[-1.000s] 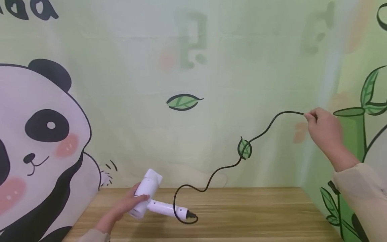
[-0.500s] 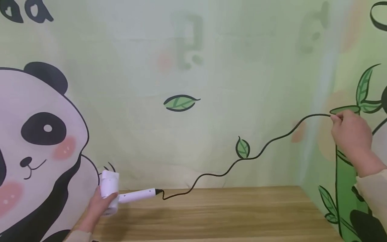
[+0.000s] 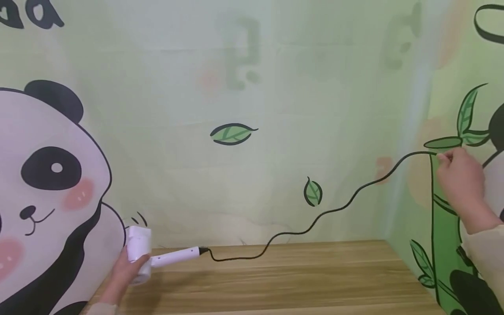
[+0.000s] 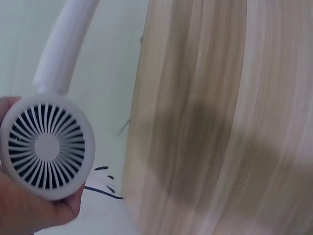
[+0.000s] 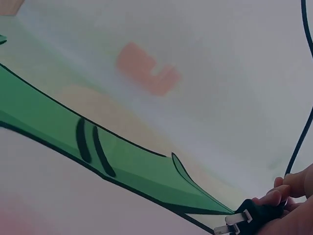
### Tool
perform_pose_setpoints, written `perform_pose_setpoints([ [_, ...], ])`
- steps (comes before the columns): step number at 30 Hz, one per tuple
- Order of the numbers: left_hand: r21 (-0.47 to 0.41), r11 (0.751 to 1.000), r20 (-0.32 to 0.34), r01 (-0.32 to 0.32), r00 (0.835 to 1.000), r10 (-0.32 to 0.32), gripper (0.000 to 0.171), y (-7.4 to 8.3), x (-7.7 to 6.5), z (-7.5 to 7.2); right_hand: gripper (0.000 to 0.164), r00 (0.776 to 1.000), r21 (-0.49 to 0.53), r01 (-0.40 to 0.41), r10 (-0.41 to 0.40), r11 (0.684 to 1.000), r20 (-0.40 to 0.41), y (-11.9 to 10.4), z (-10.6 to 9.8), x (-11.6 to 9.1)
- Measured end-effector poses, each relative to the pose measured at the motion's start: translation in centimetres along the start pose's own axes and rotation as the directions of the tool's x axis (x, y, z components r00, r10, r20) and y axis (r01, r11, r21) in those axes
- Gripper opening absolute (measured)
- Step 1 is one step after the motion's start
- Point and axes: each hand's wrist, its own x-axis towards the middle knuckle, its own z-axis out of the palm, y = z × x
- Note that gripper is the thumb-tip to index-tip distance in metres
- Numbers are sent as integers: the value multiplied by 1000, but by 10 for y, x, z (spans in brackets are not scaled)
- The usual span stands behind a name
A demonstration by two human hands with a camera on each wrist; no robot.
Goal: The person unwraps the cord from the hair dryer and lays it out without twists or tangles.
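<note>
A white hair dryer (image 3: 139, 245) is held above the left of the table by my left hand (image 3: 124, 269), which grips it round the barrel. Its handle (image 3: 175, 257) points right, and in the left wrist view the round slotted air grille (image 4: 47, 147) faces the camera. From the handle's end a black cord (image 3: 295, 233) runs in waves up to the right, off the table. My right hand (image 3: 462, 188) pinches the cord's far end. In the right wrist view the black two-pin plug (image 5: 249, 218) sticks out of that hand, its metal prongs bare.
A wooden table (image 3: 275, 284) lies below both hands. Behind it hangs a pale green backdrop (image 3: 275, 109) printed with leaves and a panda (image 3: 59, 175). The backdrop turns a corner at the right, where a bamboo stalk (image 3: 445, 245) is printed.
The left hand has carried the hair dryer to the left, and the right hand has drawn the plug end to the right. The loop in the cord has come out and the cord hangs straighter.
</note>
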Motion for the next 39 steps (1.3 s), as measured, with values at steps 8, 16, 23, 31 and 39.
perform_pose_setpoints([
  [8, -52, 998, 126, 27, 992, -21, 76, -2, -2, 4, 43, 996, 43, 41, -44, 998, 73, 24, 28, -13],
  [16, -3, 1000, 157, -10, 988, 11, 77, -2, 10, -17, 34, 989, -10, 84, -83, 996, 124, 43, 45, -26],
  [23, -36, 999, 192, 32, 981, -25, 73, -9, 16, -28, 27, 977, -1, 117, -115, 993, 181, 55, 65, -45],
  [31, -18, 999, 251, 49, 967, -43, 79, -9, 13, -9, 28, 944, 4, 111, -107, 994, 311, 59, 96, -63],
  [39, -16, 999, 255, 46, 966, -40, 78, -5, 14, 12, 26, 908, -1, 110, -100, 994, 407, 73, 131, -81],
])
